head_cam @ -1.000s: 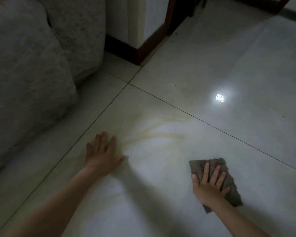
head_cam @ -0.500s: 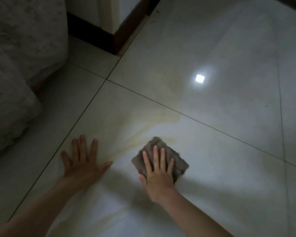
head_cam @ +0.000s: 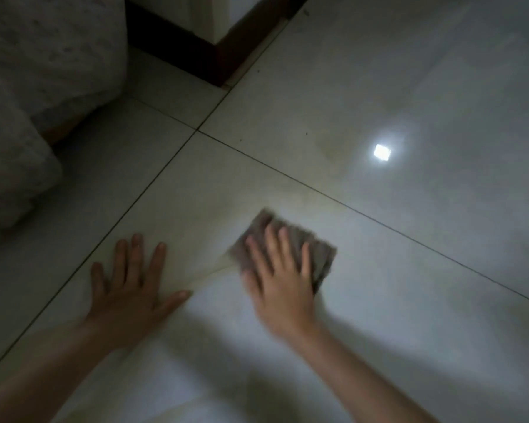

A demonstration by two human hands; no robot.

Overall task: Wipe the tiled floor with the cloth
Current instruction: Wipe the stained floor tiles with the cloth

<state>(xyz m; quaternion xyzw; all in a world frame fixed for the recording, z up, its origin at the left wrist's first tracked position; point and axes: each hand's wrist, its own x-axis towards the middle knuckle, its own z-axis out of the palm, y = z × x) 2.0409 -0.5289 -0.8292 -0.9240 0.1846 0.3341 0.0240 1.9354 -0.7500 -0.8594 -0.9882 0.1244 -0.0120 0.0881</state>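
A folded brown cloth (head_cam: 319, 254) lies flat on the glossy white tiled floor (head_cam: 409, 270). My right hand (head_cam: 280, 279) presses down on the cloth with straight, spread fingers and looks blurred. My left hand (head_cam: 132, 291) rests palm down on the tile to the left of the cloth, fingers spread. A faint yellowish streak (head_cam: 208, 274) runs on the tile between the two hands.
A grey upholstered sofa (head_cam: 37, 87) fills the upper left. A white wall corner with a dark brown skirting board (head_cam: 214, 56) stands at the top centre. Dark grout lines cross the floor, and a bright light reflection (head_cam: 382, 152) shines at the right.
My right hand slid the cloth leftward across the tile, from the right to close beside my left hand. The yellowish streak looks smaller. My left hand stayed planted.
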